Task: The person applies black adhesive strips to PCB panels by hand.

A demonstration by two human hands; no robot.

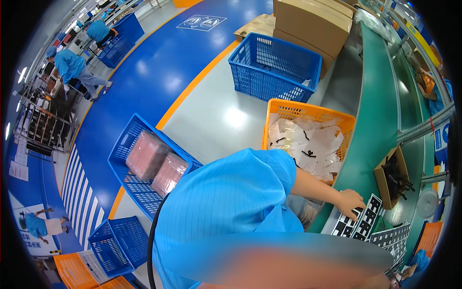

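My left hand reaches right across the green bench, its fingers bent down at the top of a white panel with black rectangles. Something dark shows between thumb and fingers, too small to make out. Beside it lies a similar black-and-white panel. More patterned strips are farther right. Just beyond the hand, an open cardboard box holds black cable-like pieces. My right hand cannot be made out; a blurred patch covers much of the lower edge.
An orange crate with white sheets and black bits stands beside the green bench. Behind it are a blue crate and large cartons. Another blue crate holds wrapped pinkish blocks. People in blue are at far left.
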